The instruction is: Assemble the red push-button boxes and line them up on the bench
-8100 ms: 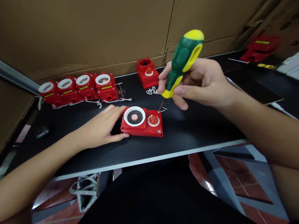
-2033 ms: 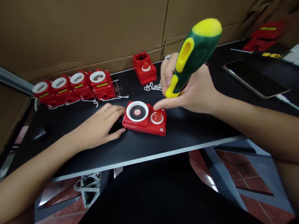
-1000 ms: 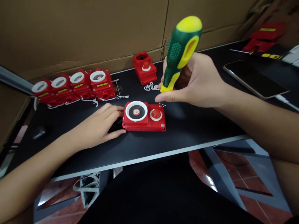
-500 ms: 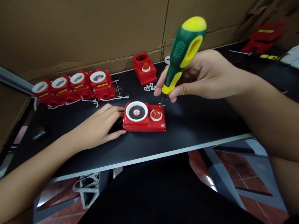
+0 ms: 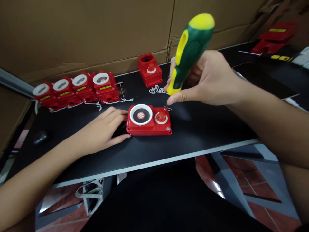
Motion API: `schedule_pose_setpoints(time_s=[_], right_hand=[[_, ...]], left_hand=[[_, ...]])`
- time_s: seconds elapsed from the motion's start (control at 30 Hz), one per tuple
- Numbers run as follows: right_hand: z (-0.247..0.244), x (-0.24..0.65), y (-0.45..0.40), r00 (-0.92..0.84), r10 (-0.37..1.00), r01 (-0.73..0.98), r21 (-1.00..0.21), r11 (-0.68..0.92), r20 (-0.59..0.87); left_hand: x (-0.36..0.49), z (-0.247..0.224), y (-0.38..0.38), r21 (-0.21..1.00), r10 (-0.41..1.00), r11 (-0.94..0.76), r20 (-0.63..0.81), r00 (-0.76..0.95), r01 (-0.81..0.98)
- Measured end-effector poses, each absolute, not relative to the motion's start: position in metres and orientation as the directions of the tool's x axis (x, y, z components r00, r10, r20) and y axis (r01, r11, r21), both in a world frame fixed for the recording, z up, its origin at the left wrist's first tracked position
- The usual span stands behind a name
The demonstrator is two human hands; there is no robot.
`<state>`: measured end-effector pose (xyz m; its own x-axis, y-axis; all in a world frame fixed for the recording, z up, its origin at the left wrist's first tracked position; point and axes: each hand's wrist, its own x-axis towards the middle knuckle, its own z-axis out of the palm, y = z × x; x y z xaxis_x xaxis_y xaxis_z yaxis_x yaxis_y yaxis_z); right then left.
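Observation:
A red alarm box [image 5: 149, 130] lies on the black table, with a white-ringed round part on its left half and a red dome on its right. My left hand [image 5: 106, 130] grips its left end, thumb at the near corner and fingers behind. In my right hand [image 5: 205, 82] is a green and yellow screwdriver [image 5: 193, 48], tilted, its handle leaning up and right. The screwdriver's tip meets a screw [image 5: 165, 108] at the box's far right corner. A second screw [image 5: 168, 128] sits in the near right corner.
Several similar red boxes [image 5: 105, 87] with white cords stand in a row at the back left. Another red box [image 5: 150, 72] without a white ring is behind the work. At right lie a dark flat panel [image 5: 267, 79] and another screwdriver [image 5: 280, 57]. Cardboard [image 5: 96, 32] lines the back.
The screwdriver handle has turned about its axis, its yellow inset now facing left. My right hand has rolled with it. My left hand and the box stay in place.

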<state>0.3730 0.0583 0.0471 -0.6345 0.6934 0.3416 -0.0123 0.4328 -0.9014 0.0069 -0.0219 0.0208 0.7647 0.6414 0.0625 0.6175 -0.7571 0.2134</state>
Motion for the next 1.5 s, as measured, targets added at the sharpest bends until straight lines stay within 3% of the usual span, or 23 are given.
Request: schedule_pose_setpoints(time_s=[0.3,0.87,1.17,1.5], right_hand=[[0.058,0.390,0.066,-0.861,0.424,-0.102,-0.912,0.398,0.281],[0.056,0.374,0.054,-0.671,0.664,-0.027,-0.906,0.422,0.330],[0.049,0.361,0.041,-0.533,0.788,-0.014,-0.934,0.356,0.308],[0.062,0.386,0.060,-0.810,0.513,-0.095,-0.927,0.362,0.283]], left_hand=[[0.006,0.020,-0.022,0.194,0.627,-0.772,0.076,0.775,0.606],[0.006,0.020,-0.022,0.188,0.638,-0.764,0.073,0.767,0.617],[0.008,0.021,-0.022,0.207,0.658,-0.742,0.047,0.751,0.637],[0.006,0.020,-0.022,0.196,0.641,-0.760,0.070,0.765,0.619]])
